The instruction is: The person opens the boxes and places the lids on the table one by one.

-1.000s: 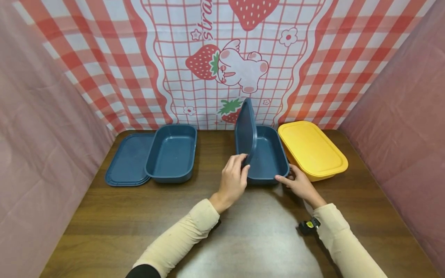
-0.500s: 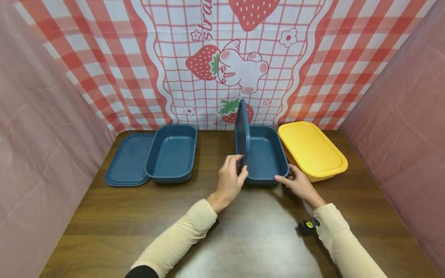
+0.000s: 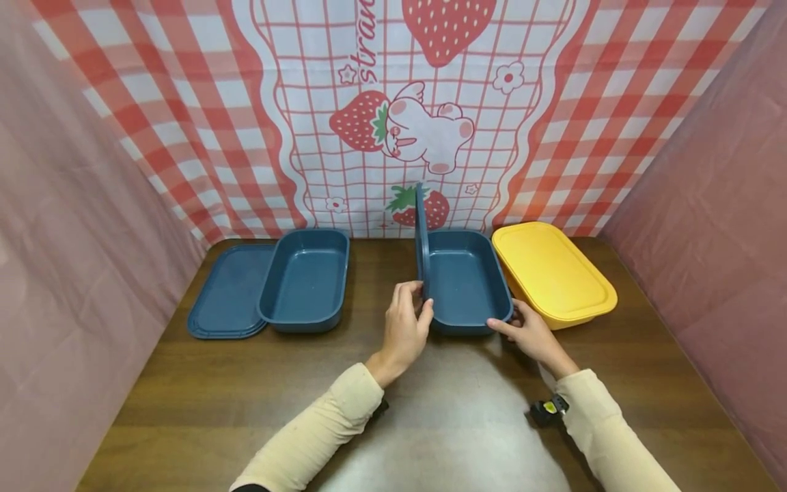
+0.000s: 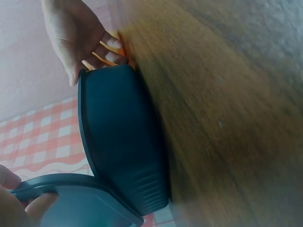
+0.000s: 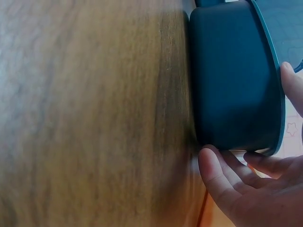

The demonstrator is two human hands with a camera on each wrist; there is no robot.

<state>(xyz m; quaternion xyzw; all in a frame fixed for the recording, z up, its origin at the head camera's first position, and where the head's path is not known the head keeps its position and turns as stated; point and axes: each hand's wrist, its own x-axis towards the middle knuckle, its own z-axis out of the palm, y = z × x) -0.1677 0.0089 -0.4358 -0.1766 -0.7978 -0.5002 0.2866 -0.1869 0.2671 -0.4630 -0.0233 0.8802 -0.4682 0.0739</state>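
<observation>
My left hand (image 3: 404, 331) pinches the near end of a dark blue lid (image 3: 421, 239), which stands on edge along the left side of a blue food box (image 3: 468, 283). In the left wrist view, thumb and finger grip the rim of the lid (image 4: 80, 205). At the box's near right corner, my right hand (image 3: 533, 338) holds on, thumb on the front rim and fingers along the right side. The right wrist view shows these fingers (image 5: 215, 172) against the wall of the box (image 5: 236, 78). The box's inside is bare.
Right beside the box stands a yellow box with its yellow lid (image 3: 553, 270) on top. Further left is a second open blue box (image 3: 307, 280), overlapping a flat blue lid (image 3: 230, 290) on the wooden table (image 3: 443, 417). A checked strawberry curtain (image 3: 233, 123) hangs behind.
The lid has swung left from leaning over the box to standing nearly edge-on at its left side. My left hand has shifted slightly left with it. The right hand keeps its place.
</observation>
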